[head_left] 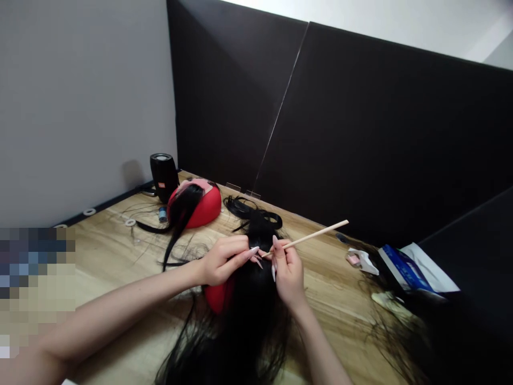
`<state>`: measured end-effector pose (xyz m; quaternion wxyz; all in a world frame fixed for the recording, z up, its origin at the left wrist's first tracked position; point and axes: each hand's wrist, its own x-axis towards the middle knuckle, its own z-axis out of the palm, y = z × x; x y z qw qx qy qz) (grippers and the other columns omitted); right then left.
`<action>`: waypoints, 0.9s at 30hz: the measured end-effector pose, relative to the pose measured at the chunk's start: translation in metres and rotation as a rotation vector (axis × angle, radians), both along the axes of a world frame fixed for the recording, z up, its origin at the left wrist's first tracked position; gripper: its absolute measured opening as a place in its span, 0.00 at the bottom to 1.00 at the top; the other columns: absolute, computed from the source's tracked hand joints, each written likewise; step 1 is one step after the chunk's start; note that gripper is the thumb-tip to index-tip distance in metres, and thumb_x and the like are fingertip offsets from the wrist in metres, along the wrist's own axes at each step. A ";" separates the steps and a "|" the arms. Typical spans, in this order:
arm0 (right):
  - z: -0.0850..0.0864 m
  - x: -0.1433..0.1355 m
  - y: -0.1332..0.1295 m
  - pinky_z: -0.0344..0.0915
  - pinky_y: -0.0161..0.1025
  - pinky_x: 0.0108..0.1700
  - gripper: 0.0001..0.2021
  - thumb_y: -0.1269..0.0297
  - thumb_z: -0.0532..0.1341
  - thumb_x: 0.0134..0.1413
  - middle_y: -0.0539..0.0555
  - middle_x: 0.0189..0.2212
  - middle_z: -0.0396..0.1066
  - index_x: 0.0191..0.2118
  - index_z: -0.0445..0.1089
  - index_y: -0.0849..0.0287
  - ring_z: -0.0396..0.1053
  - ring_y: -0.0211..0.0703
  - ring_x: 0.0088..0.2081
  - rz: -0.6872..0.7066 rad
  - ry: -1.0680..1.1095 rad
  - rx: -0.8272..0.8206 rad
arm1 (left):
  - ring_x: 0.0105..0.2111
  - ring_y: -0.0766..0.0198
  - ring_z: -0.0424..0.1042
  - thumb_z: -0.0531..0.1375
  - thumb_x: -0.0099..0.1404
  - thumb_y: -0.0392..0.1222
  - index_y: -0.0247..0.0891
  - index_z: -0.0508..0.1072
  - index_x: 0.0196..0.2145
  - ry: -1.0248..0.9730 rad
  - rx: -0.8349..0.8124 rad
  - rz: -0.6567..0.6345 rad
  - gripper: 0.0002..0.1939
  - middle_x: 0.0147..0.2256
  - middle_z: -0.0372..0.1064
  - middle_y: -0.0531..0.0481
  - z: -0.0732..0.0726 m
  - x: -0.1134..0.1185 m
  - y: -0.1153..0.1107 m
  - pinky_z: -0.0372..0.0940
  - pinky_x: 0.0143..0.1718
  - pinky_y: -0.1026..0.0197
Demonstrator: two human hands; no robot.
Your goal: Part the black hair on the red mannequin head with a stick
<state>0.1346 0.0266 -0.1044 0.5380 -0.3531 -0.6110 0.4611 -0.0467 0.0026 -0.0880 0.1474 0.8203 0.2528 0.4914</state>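
Note:
Long black hair (pixel 250 331) drapes over a red head form (pixel 215 295), partly hidden beneath it. In my right hand (pixel 289 270) is a thin pale wooden stick (pixel 318 232), pinched between thumb and fingers. It slants up to the right, and its lower end meets the hair. Against the upper part of the hair, my left hand (pixel 229 259) is closed, thumb and fingertips pressed together beside the stick's tip. Whatever fine strands lie between those fingertips are too small to make out. Both hands nearly meet over the hair.
A second red head form (pixel 204 208) with black hair stands behind, near a black cylindrical speaker (pixel 162 176) and a small blue spool (pixel 162 215). To the right lie a blue and white packet (pixel 411 270), crumpled tissue (pixel 366 262) and loose hair. Black partitions (pixel 360 133) border the wooden table (pixel 332 305).

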 end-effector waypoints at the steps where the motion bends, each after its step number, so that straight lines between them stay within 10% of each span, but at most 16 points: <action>1: 0.000 0.000 0.000 0.74 0.38 0.37 0.15 0.50 0.57 0.61 0.45 0.23 0.59 0.32 0.63 0.56 0.63 0.32 0.21 -0.002 -0.002 0.003 | 0.30 0.64 0.67 0.48 0.72 0.37 0.31 0.74 0.35 0.000 0.001 -0.002 0.16 0.29 0.71 0.44 0.000 0.000 0.000 0.62 0.34 0.63; 27: 0.004 -0.002 -0.005 0.72 0.34 0.30 0.15 0.51 0.58 0.60 0.46 0.23 0.61 0.29 0.65 0.57 0.60 0.31 0.18 -0.097 0.036 0.104 | 0.26 0.68 0.61 0.49 0.72 0.39 0.32 0.75 0.34 -0.020 -0.043 0.030 0.17 0.24 0.60 0.50 -0.002 0.001 0.000 0.57 0.30 0.64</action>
